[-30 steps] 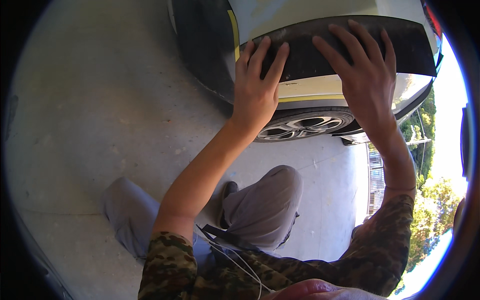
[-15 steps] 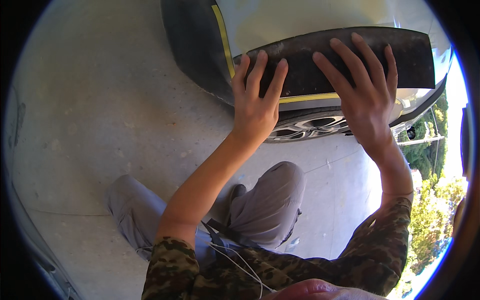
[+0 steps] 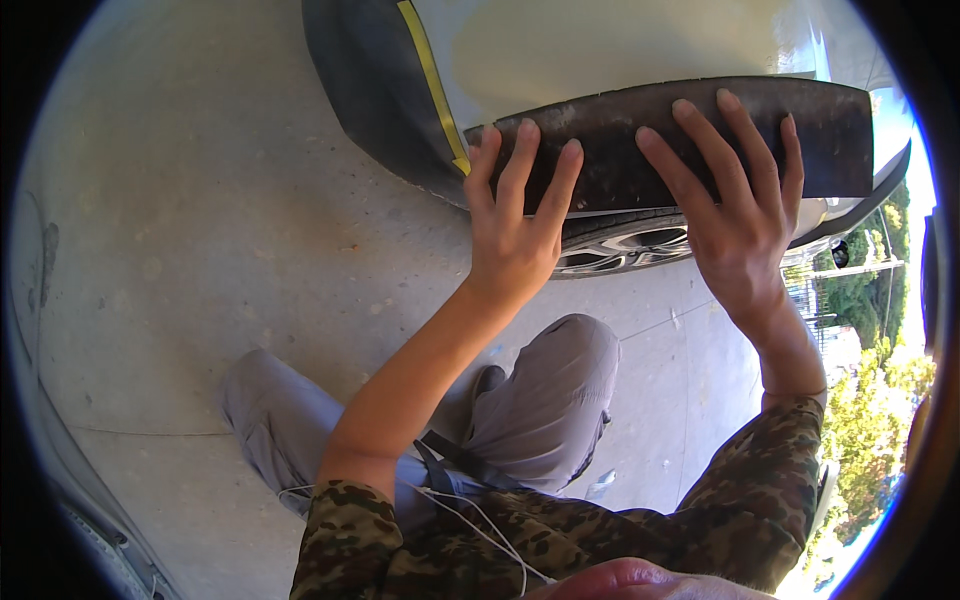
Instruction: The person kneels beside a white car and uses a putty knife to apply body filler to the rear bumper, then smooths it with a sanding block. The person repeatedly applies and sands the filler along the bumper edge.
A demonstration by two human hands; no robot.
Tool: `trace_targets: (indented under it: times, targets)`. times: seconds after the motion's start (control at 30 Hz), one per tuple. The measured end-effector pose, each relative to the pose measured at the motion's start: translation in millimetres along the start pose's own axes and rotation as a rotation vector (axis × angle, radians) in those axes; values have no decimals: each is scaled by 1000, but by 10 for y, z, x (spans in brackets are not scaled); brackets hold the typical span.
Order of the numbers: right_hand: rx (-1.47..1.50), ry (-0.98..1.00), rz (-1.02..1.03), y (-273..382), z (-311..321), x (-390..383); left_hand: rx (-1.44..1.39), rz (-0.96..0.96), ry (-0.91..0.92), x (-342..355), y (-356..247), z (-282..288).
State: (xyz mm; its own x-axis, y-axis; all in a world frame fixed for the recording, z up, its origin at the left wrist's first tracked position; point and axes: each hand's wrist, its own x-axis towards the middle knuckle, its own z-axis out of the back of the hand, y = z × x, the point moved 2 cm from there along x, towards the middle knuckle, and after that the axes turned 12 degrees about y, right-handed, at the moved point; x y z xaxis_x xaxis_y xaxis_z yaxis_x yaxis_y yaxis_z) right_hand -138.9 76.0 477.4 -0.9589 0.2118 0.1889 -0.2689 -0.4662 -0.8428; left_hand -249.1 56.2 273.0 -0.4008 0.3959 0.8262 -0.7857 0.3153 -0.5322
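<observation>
A long, dark, thin board with a curved upper edge lies against the pale body panel of a car, just above the wheel arch. My left hand rests on the board's left part with its fingers spread. Farther right, my right hand presses on the same face, fingers and thumb stretched apart. No fingers wrap round the board's edges. Yellow tape borders the panel along the dark bumper on the left. What lies under the board is hidden.
Below the board shows a wheel with a spoked rim. My bent knees, in grey trousers, are over the concrete floor. A dark trim edge curves out at the right, with trees beyond. Another vehicle's edge is at lower left.
Both hands have moved the board slightly down and to the right across the panel. The yellow tape seen along its lower edge before is now covered.
</observation>
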Motion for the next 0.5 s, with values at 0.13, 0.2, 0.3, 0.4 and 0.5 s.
trace_targets:
  times: [0.13,0.2,0.3,0.4,0.5]
  targets:
    - [20,0,-22,23,-9,-49,22,-13,16,-21,-3,6]
    - [23,11,-32,38,-25,-80,23,-23,18,-37,-5,6]
    - [31,24,-46,64,-61,-145,66,-69,50,-81,3,-2]
    - [45,20,-54,92,-119,-225,70,-76,65,-159,-16,-48]
    - [45,25,-53,111,-171,-304,28,-35,70,-240,-49,-106]
